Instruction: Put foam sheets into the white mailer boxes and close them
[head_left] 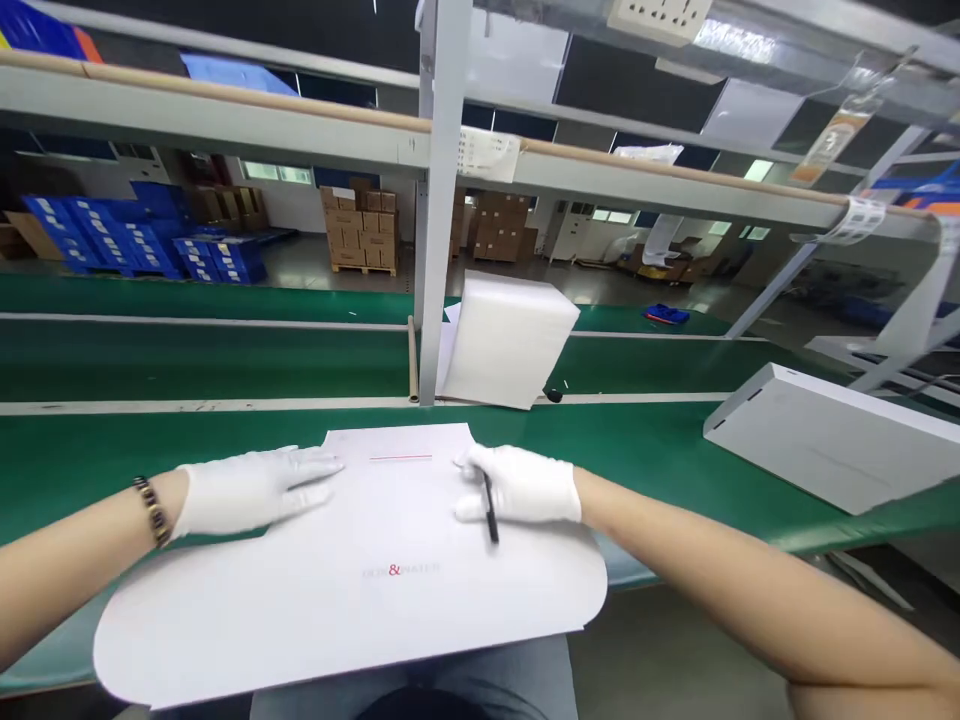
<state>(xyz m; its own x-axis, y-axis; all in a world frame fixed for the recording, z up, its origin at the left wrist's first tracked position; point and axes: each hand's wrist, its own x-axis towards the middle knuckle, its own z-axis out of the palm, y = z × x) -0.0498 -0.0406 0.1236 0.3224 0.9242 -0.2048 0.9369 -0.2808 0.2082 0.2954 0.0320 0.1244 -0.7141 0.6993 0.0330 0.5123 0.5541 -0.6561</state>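
Observation:
A flat white die-cut cardboard sheet (352, 590) with faint red print lies on the green workbench (90, 450), its near edge hanging over the front. My left hand (251, 490), in a white glove, rests flat on the sheet's upper left part. My right hand (521, 485), also gloved, presses on the sheet's upper right and holds a thin black pen (490, 510) that points toward me.
A stack of white foam sheets (506, 340) leans by a grey upright post (439, 200). A folded white box (832, 435) lies at the right. A green conveyor belt (187, 360) runs behind. Blue crates (135, 245) and cartons (364, 230) stand far back.

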